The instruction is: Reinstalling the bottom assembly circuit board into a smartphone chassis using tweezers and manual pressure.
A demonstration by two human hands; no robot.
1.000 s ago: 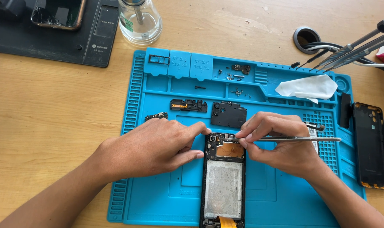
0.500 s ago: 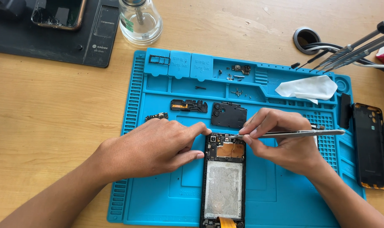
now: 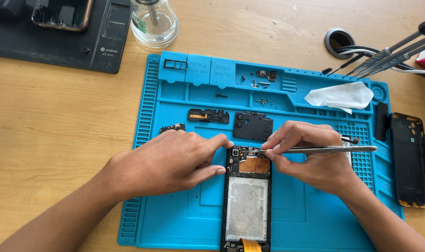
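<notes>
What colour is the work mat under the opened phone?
The work mat is bright blue, seen clearly in the head view.

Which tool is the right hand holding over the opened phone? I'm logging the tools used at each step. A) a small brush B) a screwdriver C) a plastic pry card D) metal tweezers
D: the right hand pinches slim metal tweezers, tips at the top of the opened phone, which the left hand steadies on the blue mat.
</notes>
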